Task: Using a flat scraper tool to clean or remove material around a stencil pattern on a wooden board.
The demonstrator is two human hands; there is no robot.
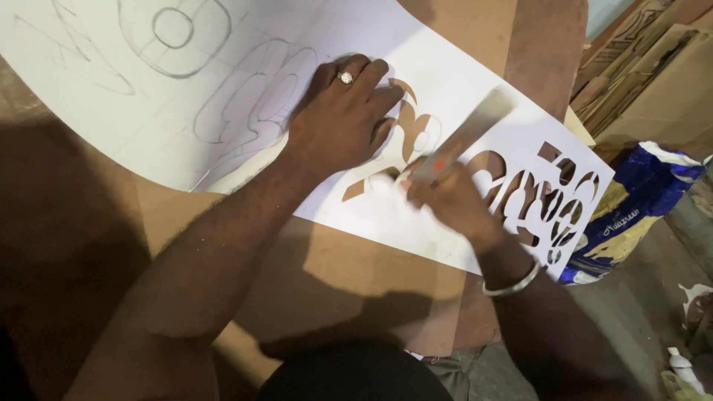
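The brown board [356,282] under my arms carries everything I work on. Across it lies the white sheet [460,96], its long axis running from the upper left of the view down to the lower right; pencilled outlines cover its upper left part, and cut-out openings showing the board beneath fill its lower right end. Beyond that end, on the floor, sits a blue and yellow bag [639,200], with stacked cardboard pieces [646,67] above it. My left hand [345,119] rests flat on the sheet, fingers spread and curled slightly, pressing the paper just beside a cut-out shape; it holds nothing. A ring [345,76] sits on one finger. My right hand [445,197], bangle [512,284] at the wrist, is closed around the cutting tool [464,137]. The tool is blurred; its long axis slants from my grip at lower left up toward the upper right, with the working end hidden at my fingertips against the sheet.
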